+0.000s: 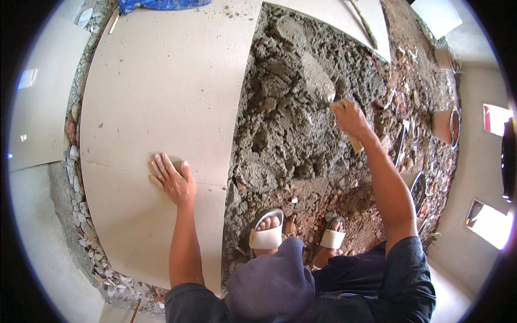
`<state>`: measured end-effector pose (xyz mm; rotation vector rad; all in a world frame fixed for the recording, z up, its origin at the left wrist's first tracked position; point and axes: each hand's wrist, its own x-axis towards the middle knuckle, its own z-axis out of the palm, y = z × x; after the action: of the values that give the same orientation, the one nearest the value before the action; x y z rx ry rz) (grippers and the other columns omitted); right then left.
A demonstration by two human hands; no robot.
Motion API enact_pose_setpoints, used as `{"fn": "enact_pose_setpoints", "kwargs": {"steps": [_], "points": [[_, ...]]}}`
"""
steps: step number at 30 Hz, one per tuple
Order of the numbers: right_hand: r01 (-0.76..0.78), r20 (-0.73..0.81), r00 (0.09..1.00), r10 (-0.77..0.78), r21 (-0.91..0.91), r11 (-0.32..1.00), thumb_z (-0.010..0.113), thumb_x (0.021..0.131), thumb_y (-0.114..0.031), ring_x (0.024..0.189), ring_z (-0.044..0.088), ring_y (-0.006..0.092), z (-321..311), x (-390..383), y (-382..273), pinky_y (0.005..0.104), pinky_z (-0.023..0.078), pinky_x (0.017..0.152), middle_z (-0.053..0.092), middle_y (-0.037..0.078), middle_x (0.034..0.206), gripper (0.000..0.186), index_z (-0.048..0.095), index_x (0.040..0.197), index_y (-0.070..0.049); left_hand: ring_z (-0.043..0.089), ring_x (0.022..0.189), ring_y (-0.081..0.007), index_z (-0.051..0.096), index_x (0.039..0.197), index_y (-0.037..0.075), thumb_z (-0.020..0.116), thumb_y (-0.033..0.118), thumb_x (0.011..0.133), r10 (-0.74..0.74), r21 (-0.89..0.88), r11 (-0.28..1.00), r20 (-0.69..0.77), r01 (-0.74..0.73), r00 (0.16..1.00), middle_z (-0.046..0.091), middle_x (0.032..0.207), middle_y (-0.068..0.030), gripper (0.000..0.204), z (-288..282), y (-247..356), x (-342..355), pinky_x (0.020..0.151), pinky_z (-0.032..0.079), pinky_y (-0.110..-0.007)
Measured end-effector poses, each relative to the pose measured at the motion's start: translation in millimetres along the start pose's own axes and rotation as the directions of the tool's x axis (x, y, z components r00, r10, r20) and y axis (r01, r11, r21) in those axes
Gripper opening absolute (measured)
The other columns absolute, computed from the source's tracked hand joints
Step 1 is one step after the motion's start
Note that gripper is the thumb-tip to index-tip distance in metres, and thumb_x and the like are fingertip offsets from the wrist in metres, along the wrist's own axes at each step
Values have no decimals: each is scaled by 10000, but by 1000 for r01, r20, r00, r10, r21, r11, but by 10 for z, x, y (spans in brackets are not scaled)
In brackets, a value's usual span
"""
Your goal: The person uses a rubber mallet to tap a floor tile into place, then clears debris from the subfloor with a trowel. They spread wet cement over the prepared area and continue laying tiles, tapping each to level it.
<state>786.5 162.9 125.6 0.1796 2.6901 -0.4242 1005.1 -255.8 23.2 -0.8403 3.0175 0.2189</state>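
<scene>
My left hand (175, 182) lies with its fingers spread on a large cream floor tile (161, 97), which is spotted with small grey specks. To the right, my right hand (350, 118) grips a trowel (318, 79) by its wooden handle. The trowel's pointed blade is coated in grey mortar and angles away to the far left, over the bed of wet mortar (274, 134). This bed is lumpy and runs along the tile's right edge.
My sandalled feet stand on rubble (307, 220) at the near edge of the mortar. Buckets (444, 126) line the right side. Another tile (355, 21) lies at the far end, a stick on it. A blue sheet (161, 4) rests at the far left. Broken stones border the left wall.
</scene>
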Motion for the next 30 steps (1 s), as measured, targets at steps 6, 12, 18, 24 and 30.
{"fn": "enact_pose_setpoints", "kwargs": {"steps": [6, 12, 18, 24, 30], "points": [[65, 267, 953, -141, 274, 960, 613, 876, -205, 523, 596, 219, -71, 897, -698, 399, 512, 479, 601, 99, 703, 211, 580, 936, -5, 124, 1453, -314, 253, 1475, 52, 443, 396, 939, -30, 64, 998, 36, 28, 999, 213, 1556, -127, 665, -36, 17, 24, 1162, 64, -533], [667, 484, 743, -463, -476, 573, 573, 845, -75, 771, 689, 298, 256, 101, -506, 386, 576, 620, 667, 170, 842, 169, 591, 1001, -13, 139, 1453, -312, 292, 1463, 54, 436, 430, 937, 11, 1, 1000, -32, -11, 999, 236, 1550, -132, 663, 0, -2, 5, 1152, 88, -538], [240, 247, 966, -74, -755, 610, 483, 956, -245, 801, 697, 271, -181, -83, 541, 387, 579, 635, 678, 154, 926, 285, 536, 1026, 26, 165, 1449, -296, 306, 1456, 54, 416, 405, 956, 61, 63, 997, -116, -54, 991, 240, 1552, -124, 621, 86, -23, 6, 1145, 106, -538], [-110, 39, 988, 149, -495, 862, 504, 928, -315, 977, 660, 330, -193, -270, 1509, 469, 528, 830, 675, 167, 1009, 330, 639, 1037, -34, 166, 1451, -282, 302, 1463, 71, 404, 408, 966, 46, 98, 995, -122, -34, 991, 239, 1555, -105, 609, 145, -82, -1, 1141, 123, -544], [-88, 244, 945, 219, -455, 886, 482, 918, -301, 1036, 633, 368, 37, -884, 2048, 512, 509, 874, 660, 182, 1075, 299, 681, 1010, -98, 162, 1452, -269, 282, 1475, 78, 385, 429, 977, 54, 137, 990, -115, -38, 992, 225, 1562, -89, 617, 261, -159, 15, 1141, 129, -542]]}}
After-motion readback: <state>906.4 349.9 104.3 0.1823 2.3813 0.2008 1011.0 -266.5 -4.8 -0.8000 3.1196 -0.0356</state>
